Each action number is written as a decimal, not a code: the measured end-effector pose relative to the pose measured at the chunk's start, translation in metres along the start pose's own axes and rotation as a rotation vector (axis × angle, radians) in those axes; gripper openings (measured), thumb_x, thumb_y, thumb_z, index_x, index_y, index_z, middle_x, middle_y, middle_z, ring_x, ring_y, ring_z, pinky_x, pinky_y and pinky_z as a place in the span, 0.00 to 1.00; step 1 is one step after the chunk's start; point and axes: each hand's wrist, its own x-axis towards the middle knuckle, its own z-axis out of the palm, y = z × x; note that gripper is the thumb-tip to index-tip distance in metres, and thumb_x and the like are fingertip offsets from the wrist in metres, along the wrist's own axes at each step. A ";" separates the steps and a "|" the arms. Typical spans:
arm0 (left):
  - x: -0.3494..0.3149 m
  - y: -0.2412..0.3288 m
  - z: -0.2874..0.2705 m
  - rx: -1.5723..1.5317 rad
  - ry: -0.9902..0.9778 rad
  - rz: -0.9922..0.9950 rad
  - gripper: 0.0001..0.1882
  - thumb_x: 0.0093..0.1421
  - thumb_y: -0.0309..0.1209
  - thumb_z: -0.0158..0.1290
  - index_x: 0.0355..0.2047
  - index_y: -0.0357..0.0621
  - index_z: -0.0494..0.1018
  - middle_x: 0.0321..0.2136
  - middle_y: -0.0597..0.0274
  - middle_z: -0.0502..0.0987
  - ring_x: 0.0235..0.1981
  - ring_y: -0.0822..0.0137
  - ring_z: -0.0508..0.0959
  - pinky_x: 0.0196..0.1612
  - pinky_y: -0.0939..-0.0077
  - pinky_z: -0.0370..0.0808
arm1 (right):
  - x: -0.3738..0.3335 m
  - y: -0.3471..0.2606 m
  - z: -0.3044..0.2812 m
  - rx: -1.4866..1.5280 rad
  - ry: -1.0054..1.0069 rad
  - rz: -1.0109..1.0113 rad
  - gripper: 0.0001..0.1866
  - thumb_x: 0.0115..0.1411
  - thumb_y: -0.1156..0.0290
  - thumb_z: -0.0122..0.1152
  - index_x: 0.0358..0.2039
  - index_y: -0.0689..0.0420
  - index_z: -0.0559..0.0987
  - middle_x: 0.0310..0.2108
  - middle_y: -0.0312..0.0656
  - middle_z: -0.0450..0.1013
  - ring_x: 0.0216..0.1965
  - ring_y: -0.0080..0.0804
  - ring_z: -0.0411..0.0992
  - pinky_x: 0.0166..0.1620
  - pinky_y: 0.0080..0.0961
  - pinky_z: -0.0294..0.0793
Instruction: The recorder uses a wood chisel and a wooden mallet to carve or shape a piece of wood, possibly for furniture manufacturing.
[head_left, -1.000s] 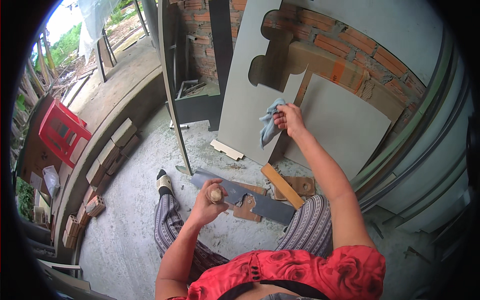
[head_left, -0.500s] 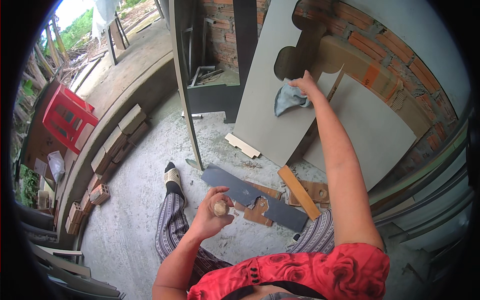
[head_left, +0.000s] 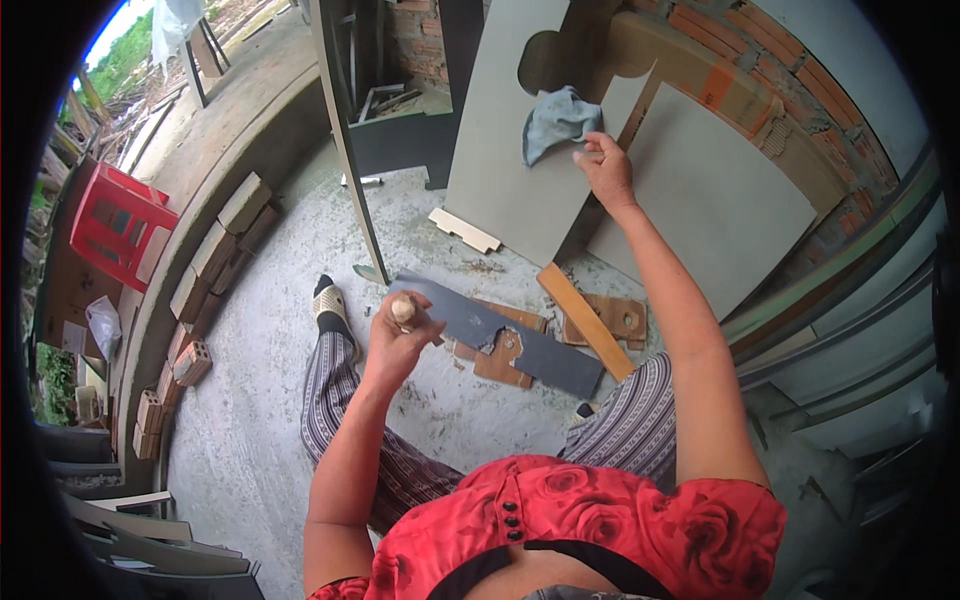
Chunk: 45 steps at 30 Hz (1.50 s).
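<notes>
The pale blue cloth (head_left: 562,118) lies at 11 o'clock from the right hand (head_left: 612,178), just beyond its fingertips, and that short gap is the relation that counts. The right hand is clearly the nearer one; from the left hand (head_left: 393,335) the cloth sits well apart, at about 1 o'clock. Its longer axis runs roughly from 8 o'clock to 2 o'clock, over the face of the grey cut-out panel (head_left: 520,200); whether it rests on that panel or hangs in front cannot be told

The right hand's fingers are bent and apart, closed on nothing visible; whether a fingertip brushes the cloth is unclear. The left hand is clamped around a wooden handle (head_left: 404,309), seen end-on, the rest of that tool hidden

The cloth looks limp and crumpled, with darker smudges, a bunched top and a corner drooping toward 7 o'clock. Below it, toward 6 o'clock, a yellow-brown bar (head_left: 585,320) slants by a dark grey board (head_left: 465,318) with a ragged notch
</notes>
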 end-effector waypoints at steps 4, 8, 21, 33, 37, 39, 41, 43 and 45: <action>0.008 -0.019 0.008 0.014 -0.014 0.048 0.13 0.51 0.25 0.61 0.35 0.46 0.70 0.23 0.74 0.70 0.23 0.80 0.70 0.26 0.86 0.66 | -0.088 0.046 -0.016 -0.278 -0.160 0.211 0.27 0.47 0.65 0.69 0.48 0.61 0.73 0.33 0.43 0.74 0.32 0.31 0.73 0.39 0.27 0.73; 0.015 -0.032 0.036 -0.065 0.002 -0.044 0.14 0.50 0.26 0.63 0.33 0.43 0.69 0.23 0.72 0.70 0.23 0.79 0.68 0.26 0.82 0.65 | -0.189 0.105 -0.026 -0.556 -0.455 0.596 0.39 0.43 0.61 0.71 0.56 0.57 0.66 0.43 0.48 0.71 0.48 0.42 0.70 0.51 0.37 0.69; 0.037 -0.116 0.060 -0.025 -0.022 -0.019 0.14 0.50 0.24 0.63 0.33 0.44 0.69 0.26 0.70 0.72 0.27 0.77 0.72 0.32 0.81 0.70 | -0.299 0.117 -0.043 -0.837 -0.752 0.832 0.39 0.48 0.68 0.65 0.58 0.51 0.54 0.55 0.52 0.64 0.56 0.48 0.65 0.55 0.42 0.66; 0.065 -0.138 0.071 0.091 -0.136 0.073 0.14 0.48 0.22 0.63 0.32 0.44 0.68 0.27 0.72 0.70 0.29 0.78 0.70 0.32 0.81 0.70 | -0.271 0.094 -0.052 -0.125 -0.509 0.932 0.23 0.36 0.73 0.66 0.36 0.62 0.71 0.31 0.48 0.73 0.32 0.39 0.74 0.36 0.34 0.75; 0.064 -0.145 0.066 0.075 -0.122 0.108 0.13 0.45 0.23 0.61 0.27 0.44 0.67 0.22 0.74 0.68 0.26 0.79 0.67 0.31 0.80 0.68 | -0.254 0.042 -0.054 0.244 -0.543 0.987 0.24 0.39 0.71 0.66 0.38 0.64 0.70 0.30 0.43 0.71 0.26 0.33 0.72 0.31 0.31 0.73; 0.062 -0.147 0.065 0.063 -0.166 0.090 0.12 0.44 0.24 0.60 0.27 0.44 0.67 0.22 0.74 0.68 0.25 0.78 0.68 0.31 0.79 0.68 | -0.238 -0.002 -0.059 0.391 -0.554 0.993 0.26 0.40 0.70 0.67 0.40 0.64 0.70 0.32 0.43 0.71 0.26 0.33 0.72 0.31 0.30 0.73; 0.063 -0.150 0.062 0.114 -0.146 0.088 0.12 0.43 0.24 0.59 0.27 0.44 0.67 0.22 0.73 0.69 0.25 0.77 0.68 0.32 0.79 0.69 | -0.222 -0.058 -0.070 0.577 -0.496 0.753 0.34 0.38 0.64 0.71 0.46 0.65 0.69 0.31 0.43 0.72 0.30 0.35 0.74 0.35 0.31 0.74; 0.065 -0.148 0.068 0.166 -0.142 0.089 0.12 0.43 0.24 0.59 0.27 0.43 0.68 0.21 0.72 0.69 0.25 0.76 0.68 0.32 0.78 0.69 | -0.208 -0.091 -0.082 0.445 -0.459 0.485 0.37 0.38 0.62 0.71 0.48 0.64 0.67 0.34 0.43 0.72 0.32 0.35 0.74 0.38 0.31 0.74; 0.063 -0.146 0.071 0.161 -0.127 0.055 0.12 0.42 0.24 0.58 0.27 0.43 0.68 0.21 0.72 0.70 0.25 0.75 0.69 0.32 0.77 0.69 | -0.201 -0.116 -0.090 0.205 -0.404 0.149 0.41 0.39 0.58 0.72 0.51 0.62 0.65 0.37 0.45 0.73 0.38 0.36 0.73 0.44 0.31 0.72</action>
